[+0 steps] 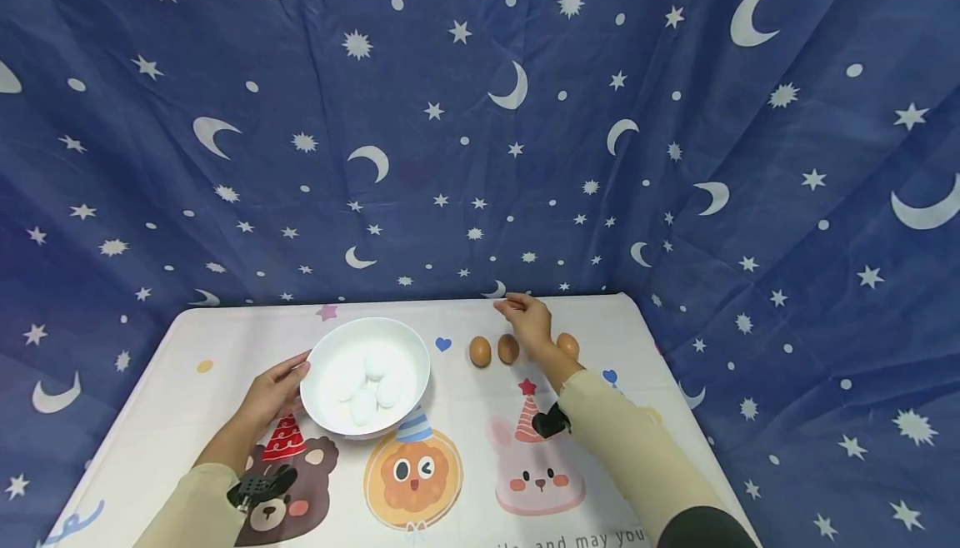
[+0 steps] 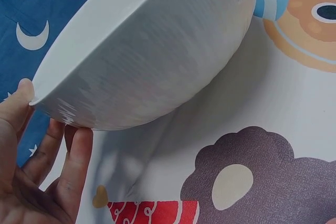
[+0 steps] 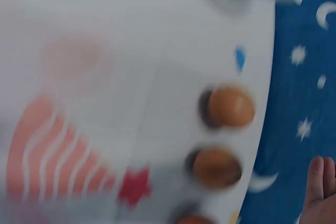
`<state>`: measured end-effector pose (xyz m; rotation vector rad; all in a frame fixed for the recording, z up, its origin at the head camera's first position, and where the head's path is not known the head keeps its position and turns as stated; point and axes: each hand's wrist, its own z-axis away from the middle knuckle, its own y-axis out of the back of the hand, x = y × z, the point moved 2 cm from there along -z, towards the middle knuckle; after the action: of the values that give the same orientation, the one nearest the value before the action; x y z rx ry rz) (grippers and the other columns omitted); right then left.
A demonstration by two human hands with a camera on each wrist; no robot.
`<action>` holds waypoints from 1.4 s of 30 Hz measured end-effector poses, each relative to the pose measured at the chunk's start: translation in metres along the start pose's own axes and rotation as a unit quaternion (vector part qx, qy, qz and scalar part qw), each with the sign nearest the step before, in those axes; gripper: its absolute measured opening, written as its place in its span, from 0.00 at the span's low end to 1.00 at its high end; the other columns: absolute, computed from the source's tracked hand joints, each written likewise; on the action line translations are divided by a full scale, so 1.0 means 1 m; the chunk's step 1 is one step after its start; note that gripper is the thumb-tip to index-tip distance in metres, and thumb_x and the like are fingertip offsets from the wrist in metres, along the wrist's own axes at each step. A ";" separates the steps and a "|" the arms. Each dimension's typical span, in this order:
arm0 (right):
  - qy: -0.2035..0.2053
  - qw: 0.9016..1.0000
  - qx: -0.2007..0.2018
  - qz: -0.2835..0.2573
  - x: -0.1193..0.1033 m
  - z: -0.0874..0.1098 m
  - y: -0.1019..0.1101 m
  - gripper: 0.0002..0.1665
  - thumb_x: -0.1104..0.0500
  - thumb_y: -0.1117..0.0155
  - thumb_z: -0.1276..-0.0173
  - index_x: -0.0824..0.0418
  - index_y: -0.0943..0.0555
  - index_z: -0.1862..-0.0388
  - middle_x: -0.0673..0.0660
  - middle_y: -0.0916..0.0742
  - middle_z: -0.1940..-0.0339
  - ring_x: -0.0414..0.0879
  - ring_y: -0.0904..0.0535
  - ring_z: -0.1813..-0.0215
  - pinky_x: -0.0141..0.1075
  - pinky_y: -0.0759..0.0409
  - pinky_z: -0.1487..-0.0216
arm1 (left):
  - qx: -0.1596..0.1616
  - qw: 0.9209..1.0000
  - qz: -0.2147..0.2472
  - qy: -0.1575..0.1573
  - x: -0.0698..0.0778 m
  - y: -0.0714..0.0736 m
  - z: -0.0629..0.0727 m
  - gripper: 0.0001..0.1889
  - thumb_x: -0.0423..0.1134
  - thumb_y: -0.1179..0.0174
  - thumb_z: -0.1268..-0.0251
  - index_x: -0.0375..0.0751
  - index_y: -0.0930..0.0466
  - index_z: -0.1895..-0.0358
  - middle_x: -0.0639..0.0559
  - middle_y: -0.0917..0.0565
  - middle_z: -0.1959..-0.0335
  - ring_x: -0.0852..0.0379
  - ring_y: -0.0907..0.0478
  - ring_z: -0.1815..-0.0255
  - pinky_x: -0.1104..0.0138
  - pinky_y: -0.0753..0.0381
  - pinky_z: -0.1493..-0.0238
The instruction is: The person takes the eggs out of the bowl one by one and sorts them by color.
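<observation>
My left hand (image 1: pixel 274 388) holds a white bowl (image 1: pixel 318 402) by its left side. In the left wrist view the thumb lies at the rim of the bowl (image 2: pixel 157 72) and the other fingers are under its outer wall. Several white eggs (image 1: pixel 363 406) lie together inside it. My right hand (image 1: pixel 527 321) is over the far part of the table, just beyond a brown egg (image 1: pixel 508 349). Its fingers look fairly straight at the edge of the right wrist view, with nothing seen in them. Another brown egg (image 1: pixel 480 351) sits to the left, and a third egg (image 1: pixel 567 346) shows partly behind the wrist.
A pale tablecloth (image 1: pixel 450 481) printed with a bear, a round orange face and a rabbit covers the table. Behind the table's far edge hangs a dark blue curtain (image 1: pixel 420 115) with moons and stars. The right wrist view is blurred.
</observation>
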<state>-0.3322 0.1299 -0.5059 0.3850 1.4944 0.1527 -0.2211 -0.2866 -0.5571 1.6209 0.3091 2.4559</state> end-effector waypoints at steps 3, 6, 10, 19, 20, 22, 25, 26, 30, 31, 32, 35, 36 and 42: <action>-0.003 0.999 -0.021 -0.025 -0.010 0.008 -0.021 0.24 0.53 0.30 0.34 0.63 0.19 0.42 0.59 0.12 0.54 0.55 0.16 0.50 0.38 0.15 0.49 | -0.001 1.000 0.002 0.003 -0.001 -0.001 -0.001 0.36 0.58 0.51 0.25 0.44 0.46 0.22 0.30 0.41 0.26 0.55 0.17 0.48 0.67 0.13 0.52; -0.004 0.999 -0.035 -0.036 -0.018 0.016 -0.040 0.23 0.54 0.30 0.34 0.63 0.19 0.43 0.58 0.12 0.54 0.55 0.16 0.51 0.39 0.15 0.48 | -0.001 1.000 0.001 0.005 -0.002 -0.001 -0.001 0.36 0.59 0.51 0.26 0.45 0.46 0.22 0.30 0.42 0.25 0.56 0.18 0.48 0.67 0.13 0.52; 0.020 0.999 -0.048 -0.011 -0.025 0.026 -0.064 0.24 0.53 0.29 0.36 0.63 0.18 0.44 0.56 0.11 0.57 0.49 0.15 0.54 0.34 0.14 0.52 | 0.000 1.000 -0.002 0.002 -0.002 -0.001 -0.002 0.36 0.59 0.52 0.26 0.45 0.46 0.22 0.31 0.42 0.25 0.55 0.18 0.47 0.67 0.13 0.53; 0.090 0.992 -0.090 0.020 -0.038 0.052 -0.112 0.25 0.52 0.27 0.38 0.63 0.17 0.46 0.54 0.11 0.57 0.43 0.15 0.55 0.27 0.15 0.55 | 0.000 1.000 0.001 -0.006 0.001 0.002 -0.001 0.37 0.60 0.52 0.26 0.44 0.46 0.22 0.30 0.41 0.26 0.62 0.17 0.53 0.67 0.13 0.53; 0.092 0.991 -0.093 0.020 -0.039 0.054 -0.117 0.25 0.52 0.26 0.38 0.63 0.17 0.46 0.54 0.11 0.57 0.42 0.15 0.55 0.26 0.15 0.56 | 0.000 1.000 0.000 -0.005 0.001 0.002 -0.001 0.38 0.61 0.52 0.26 0.44 0.46 0.22 0.30 0.41 0.26 0.61 0.17 0.52 0.67 0.13 0.52; 0.092 0.990 -0.101 0.021 -0.040 0.060 -0.125 0.25 0.51 0.26 0.38 0.63 0.17 0.46 0.54 0.11 0.58 0.42 0.15 0.56 0.25 0.16 0.56 | -0.001 1.000 -0.001 -0.003 0.000 0.002 -0.001 0.38 0.61 0.52 0.26 0.45 0.47 0.22 0.30 0.42 0.26 0.59 0.17 0.50 0.66 0.13 0.52; 0.085 0.990 -0.114 0.021 -0.041 0.068 -0.136 0.26 0.52 0.26 0.38 0.65 0.17 0.45 0.54 0.11 0.57 0.42 0.14 0.56 0.25 0.16 0.56 | 0.000 1.000 -0.002 0.002 -0.002 0.001 0.000 0.38 0.61 0.51 0.27 0.45 0.46 0.22 0.31 0.42 0.25 0.52 0.18 0.45 0.66 0.14 0.51; 0.081 0.990 -0.117 0.020 -0.041 0.070 -0.139 0.27 0.52 0.26 0.38 0.66 0.17 0.45 0.55 0.11 0.57 0.42 0.14 0.56 0.25 0.16 0.55 | 0.000 1.000 -0.004 0.001 -0.002 0.001 0.000 0.38 0.61 0.51 0.27 0.45 0.46 0.22 0.31 0.42 0.25 0.49 0.19 0.43 0.66 0.14 0.51; 0.052 0.991 -0.126 0.012 -0.038 0.076 -0.150 0.28 0.51 0.26 0.39 0.65 0.18 0.44 0.55 0.11 0.56 0.44 0.14 0.54 0.27 0.15 0.53 | 0.004 1.000 -0.005 -0.001 -0.004 0.000 0.000 0.37 0.61 0.51 0.27 0.44 0.45 0.23 0.31 0.41 0.25 0.43 0.22 0.38 0.66 0.13 0.52; 0.041 0.991 -0.127 0.010 -0.037 0.077 -0.152 0.28 0.51 0.26 0.40 0.65 0.18 0.44 0.55 0.11 0.56 0.44 0.15 0.54 0.28 0.15 0.53 | 0.005 1.000 -0.006 -0.001 -0.004 0.000 0.000 0.37 0.60 0.51 0.26 0.44 0.45 0.23 0.32 0.42 0.25 0.42 0.23 0.38 0.66 0.13 0.52; 0.031 0.991 -0.126 0.008 -0.036 0.078 -0.154 0.29 0.51 0.25 0.40 0.64 0.18 0.44 0.55 0.11 0.56 0.44 0.15 0.54 0.28 0.15 0.53 | 0.004 1.000 -0.006 -0.002 -0.004 0.000 0.000 0.37 0.60 0.52 0.26 0.44 0.45 0.23 0.31 0.42 0.25 0.42 0.23 0.37 0.66 0.13 0.52; 0.007 0.992 -0.122 0.002 -0.033 0.079 -0.158 0.30 0.50 0.24 0.41 0.64 0.18 0.44 0.56 0.12 0.55 0.45 0.16 0.52 0.31 0.15 0.52 | 0.006 1.000 -0.006 0.000 -0.004 -0.001 0.000 0.36 0.60 0.51 0.26 0.45 0.44 0.23 0.33 0.42 0.24 0.42 0.23 0.37 0.66 0.13 0.52; 0.003 0.993 -0.121 0.002 -0.032 0.079 -0.160 0.30 0.51 0.24 0.41 0.65 0.18 0.44 0.57 0.12 0.54 0.46 0.16 0.52 0.31 0.15 0.52 | 0.006 1.000 -0.008 -0.001 -0.004 -0.001 -0.001 0.36 0.60 0.51 0.26 0.45 0.44 0.23 0.33 0.42 0.24 0.42 0.23 0.38 0.66 0.13 0.52; -0.021 0.993 -0.115 0.019 -0.025 0.077 -0.172 0.31 0.51 0.23 0.43 0.65 0.18 0.44 0.58 0.12 0.52 0.47 0.15 0.50 0.33 0.15 0.50 | 0.010 1.000 -0.009 0.003 -0.003 -0.002 -0.001 0.36 0.60 0.51 0.26 0.46 0.44 0.23 0.34 0.42 0.24 0.42 0.24 0.37 0.66 0.14 0.52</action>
<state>-0.2813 -0.0503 -0.5384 0.2295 1.4112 0.3426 -0.2208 -0.2859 -0.5611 1.6121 0.3489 2.4512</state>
